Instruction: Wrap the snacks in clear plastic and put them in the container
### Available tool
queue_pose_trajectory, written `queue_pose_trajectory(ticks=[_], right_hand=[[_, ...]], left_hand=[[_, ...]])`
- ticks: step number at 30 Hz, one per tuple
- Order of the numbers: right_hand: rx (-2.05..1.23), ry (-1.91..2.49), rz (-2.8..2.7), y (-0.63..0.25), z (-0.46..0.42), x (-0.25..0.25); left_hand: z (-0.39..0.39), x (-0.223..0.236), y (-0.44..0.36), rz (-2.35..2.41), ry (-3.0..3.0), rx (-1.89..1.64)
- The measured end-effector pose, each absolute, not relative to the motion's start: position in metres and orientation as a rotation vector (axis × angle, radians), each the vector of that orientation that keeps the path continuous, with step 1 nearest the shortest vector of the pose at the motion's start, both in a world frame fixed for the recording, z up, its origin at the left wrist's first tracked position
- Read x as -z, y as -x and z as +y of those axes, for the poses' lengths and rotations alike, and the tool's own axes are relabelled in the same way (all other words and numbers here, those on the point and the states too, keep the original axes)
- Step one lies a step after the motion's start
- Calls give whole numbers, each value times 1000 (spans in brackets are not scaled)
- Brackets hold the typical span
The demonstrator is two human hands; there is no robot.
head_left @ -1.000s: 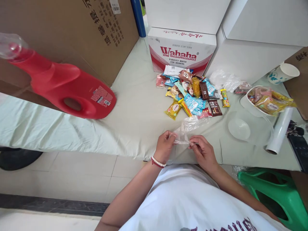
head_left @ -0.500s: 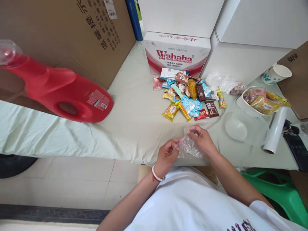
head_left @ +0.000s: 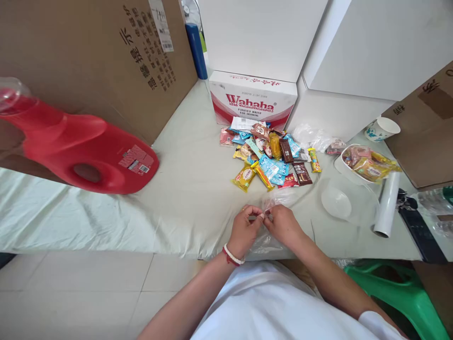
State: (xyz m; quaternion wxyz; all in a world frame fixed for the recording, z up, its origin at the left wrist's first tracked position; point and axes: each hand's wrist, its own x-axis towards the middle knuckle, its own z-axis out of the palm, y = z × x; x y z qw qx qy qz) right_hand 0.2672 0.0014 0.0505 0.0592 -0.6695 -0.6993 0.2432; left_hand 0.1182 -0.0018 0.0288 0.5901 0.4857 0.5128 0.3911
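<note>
My left hand (head_left: pixel 247 227), with a beaded bracelet at its wrist, pinches the edge of a clear plastic bag (head_left: pixel 264 243). Close against it, my right hand (head_left: pixel 283 225) grips the same thin plastic, fingertips nearly touching those of the left. The bag is crumpled and spreads on the cloth below and behind my fingers; part of it is hidden by the hands. Just beyond lies a pile of wrapped snacks (head_left: pixel 272 165) in yellow, blue, brown and red packets.
A Wahaha water carton (head_left: pixel 253 101) stands behind the pile. At left is a big red detergent bottle (head_left: pixel 95 156). To the right are a white container with snacks (head_left: pixel 341 167), a clear round lid (head_left: pixel 336 200), a white roll (head_left: pixel 387 203), a paper cup (head_left: pixel 384 128) and a black phone-like object (head_left: pixel 421 233).
My hands have come together, the right moving left toward the left hand, both pinching the plastic bag. The view has shifted, so the table things appear lower and further left.
</note>
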Motion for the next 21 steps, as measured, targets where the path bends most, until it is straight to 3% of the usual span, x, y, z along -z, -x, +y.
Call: queue_pose_trajectory(ticks=[8, 17, 21], right_hand=[[-1413, 1696, -1274, -295, -6, -34], [-1208, 1706, -1270, -285, -7, -31], [-1313, 1655, -1114, -282, -6, -38]], left_hand=[[9, -19, -99, 1049, -436, -1032], [6, -26, -119, 1291, -1014, -967], [11, -21, -127, 1229, -758, -1095]])
